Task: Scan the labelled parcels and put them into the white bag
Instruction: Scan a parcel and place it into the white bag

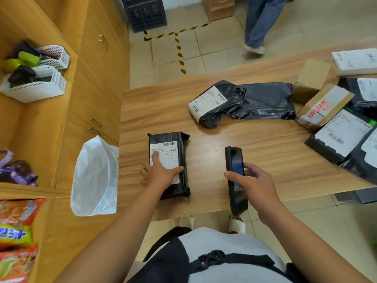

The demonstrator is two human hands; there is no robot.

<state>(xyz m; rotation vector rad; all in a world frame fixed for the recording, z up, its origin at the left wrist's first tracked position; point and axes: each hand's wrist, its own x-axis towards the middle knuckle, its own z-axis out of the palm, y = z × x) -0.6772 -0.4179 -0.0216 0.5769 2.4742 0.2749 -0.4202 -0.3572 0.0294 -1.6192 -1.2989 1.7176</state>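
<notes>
A small black parcel (179,152) with a white barcode label lies near the front left of the wooden table (265,148). My left hand (160,173) rests flat on its label, fingers straight. My right hand (254,184) grips a black handheld scanner (235,178) to the right of that parcel, screen facing up. The white bag (94,176) hangs open off the table's left edge, beside the cabinet. A larger crumpled black parcel (255,102) with a label lies further back in the middle of the table.
Several labelled boxes and black parcels (342,119) are piled at the table's right end. White baskets (38,82) stand on the wooden cabinet at left, snack packets (16,231) lower left. A person's legs (261,23) are on the tiled floor beyond, near a black crate (144,11).
</notes>
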